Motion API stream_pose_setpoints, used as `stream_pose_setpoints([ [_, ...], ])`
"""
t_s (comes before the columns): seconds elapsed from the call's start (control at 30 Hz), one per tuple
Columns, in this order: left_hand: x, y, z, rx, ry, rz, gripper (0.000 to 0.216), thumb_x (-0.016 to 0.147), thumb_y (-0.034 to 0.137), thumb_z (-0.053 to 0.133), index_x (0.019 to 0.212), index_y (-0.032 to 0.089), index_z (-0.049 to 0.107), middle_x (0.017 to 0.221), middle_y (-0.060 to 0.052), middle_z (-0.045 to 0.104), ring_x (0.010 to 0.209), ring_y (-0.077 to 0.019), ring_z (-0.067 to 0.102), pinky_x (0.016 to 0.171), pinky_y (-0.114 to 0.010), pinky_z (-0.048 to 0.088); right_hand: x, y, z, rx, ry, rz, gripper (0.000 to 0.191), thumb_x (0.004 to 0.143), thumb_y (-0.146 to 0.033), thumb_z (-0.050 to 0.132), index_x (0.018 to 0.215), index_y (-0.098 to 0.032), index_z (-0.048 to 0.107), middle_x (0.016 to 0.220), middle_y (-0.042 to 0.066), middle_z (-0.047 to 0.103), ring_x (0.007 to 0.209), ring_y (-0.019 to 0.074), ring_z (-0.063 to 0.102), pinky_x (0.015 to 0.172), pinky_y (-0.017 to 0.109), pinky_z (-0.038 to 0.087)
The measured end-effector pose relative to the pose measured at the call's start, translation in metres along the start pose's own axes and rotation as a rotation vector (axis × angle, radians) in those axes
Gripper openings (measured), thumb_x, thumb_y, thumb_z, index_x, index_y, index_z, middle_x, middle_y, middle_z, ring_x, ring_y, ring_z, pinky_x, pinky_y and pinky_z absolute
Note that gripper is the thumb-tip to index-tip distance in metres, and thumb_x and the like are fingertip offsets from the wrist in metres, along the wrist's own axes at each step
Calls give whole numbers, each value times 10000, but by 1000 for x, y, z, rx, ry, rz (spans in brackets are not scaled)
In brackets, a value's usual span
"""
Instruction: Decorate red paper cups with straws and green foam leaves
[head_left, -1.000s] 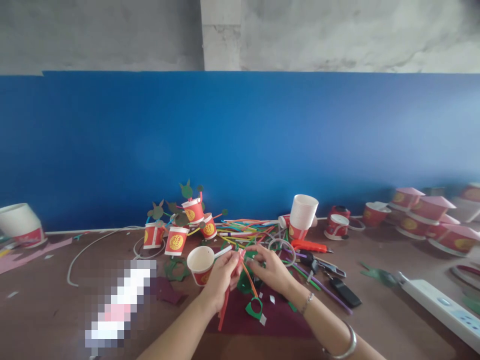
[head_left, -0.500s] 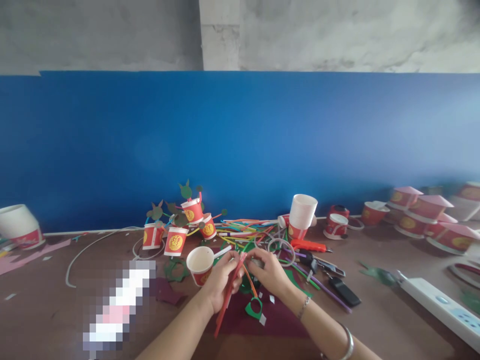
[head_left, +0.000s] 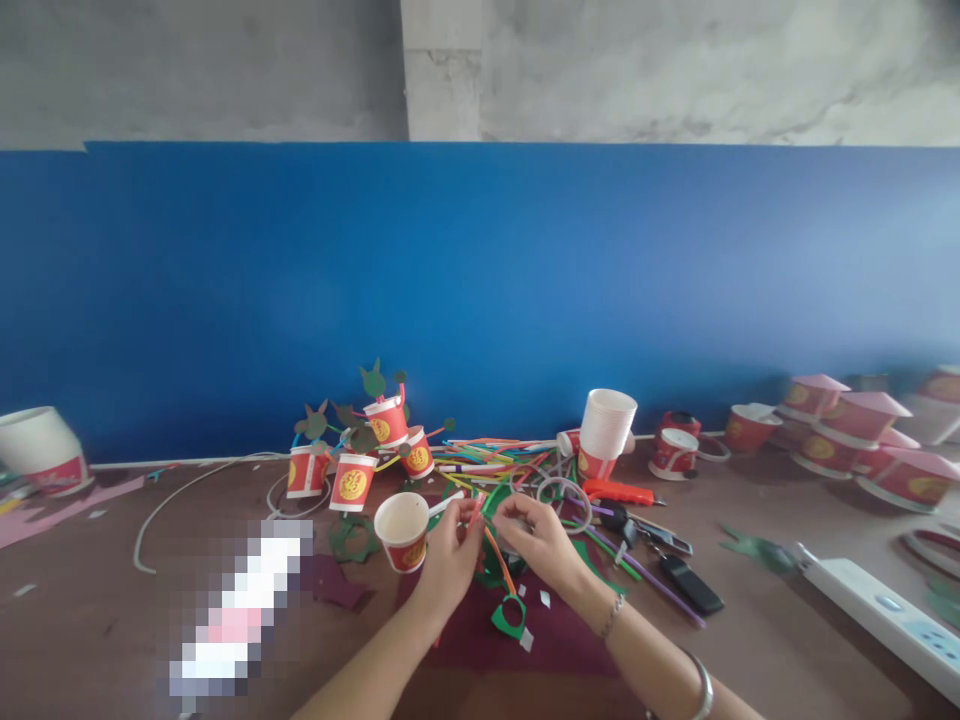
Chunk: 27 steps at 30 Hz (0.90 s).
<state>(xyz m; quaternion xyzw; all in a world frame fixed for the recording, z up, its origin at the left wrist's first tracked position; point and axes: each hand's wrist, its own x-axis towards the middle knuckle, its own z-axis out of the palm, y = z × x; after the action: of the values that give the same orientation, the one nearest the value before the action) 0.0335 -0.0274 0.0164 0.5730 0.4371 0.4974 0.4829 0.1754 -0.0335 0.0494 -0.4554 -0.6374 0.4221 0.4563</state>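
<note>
My left hand (head_left: 450, 555) is closed on a thin red strip, whose tip (head_left: 478, 506) shows above the fingers; the hand hides most of the rest. Close beside that tip, the fingers of my right hand (head_left: 534, 535) are curled together, and whatever they hold is too small or hidden to make out. Beneath the hands is a dark green piece of paper, with an orange stick (head_left: 499, 560) sloping down to a green paper ring (head_left: 510, 616). To the left of my left hand stands an open paper cup (head_left: 403, 532).
Paper cups with green paper figures (head_left: 352, 482) stand at the back left. Behind my hands lie many coloured sticks (head_left: 480, 458). A stack of cups (head_left: 606, 425), an orange-red cutter (head_left: 619, 491), keys and a black fob (head_left: 690, 583) lie rightward. A power strip (head_left: 877, 610) lies far right.
My left hand has turned, so the red strip that stuck out long below it is now mostly covered. My right hand's fingers have drawn slightly apart from the strip's tip.
</note>
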Motion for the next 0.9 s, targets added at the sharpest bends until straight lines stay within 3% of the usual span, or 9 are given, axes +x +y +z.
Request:
stream_pose_setpoints([
  [0.13,-2,1,-1,212,40,69,309,848,466,480,823,179,590,605,15,536,512,-129,476,482,-223,343,-2,-5,3,-1,-4,8,250,765,-393,563,657,-176,501,548,-33,463,508,97,397,481,220,320],
  [0.33,-8,12,-4,536,45,209,332,897,376,433,689,196,618,615,-24,589,582,-161,508,550,-248,303,-5,-11,5,-41,25,47,226,758,-360,557,629,-180,513,499,-41,458,460,88,379,442,211,299],
  [0.5,-17,16,-1,945,12,244,232,897,229,436,916,198,665,725,-76,646,709,-215,600,604,-270,363,-2,-11,1,-110,60,184,236,709,-352,607,573,-166,555,425,-45,455,413,78,374,405,201,262],
  [0.67,-24,16,6,1370,-172,290,343,873,88,421,1167,170,578,881,-98,662,869,-242,619,693,-313,462,3,-11,-7,17,61,331,292,710,-370,600,533,-138,597,374,-43,438,396,71,361,424,211,276],
  [0.9,-24,17,9,1468,-259,307,306,864,92,462,1130,160,597,912,-96,665,891,-248,624,734,-347,506,3,-9,-11,188,54,383,319,689,-399,635,505,-140,599,429,-18,507,444,94,434,483,231,328],
])
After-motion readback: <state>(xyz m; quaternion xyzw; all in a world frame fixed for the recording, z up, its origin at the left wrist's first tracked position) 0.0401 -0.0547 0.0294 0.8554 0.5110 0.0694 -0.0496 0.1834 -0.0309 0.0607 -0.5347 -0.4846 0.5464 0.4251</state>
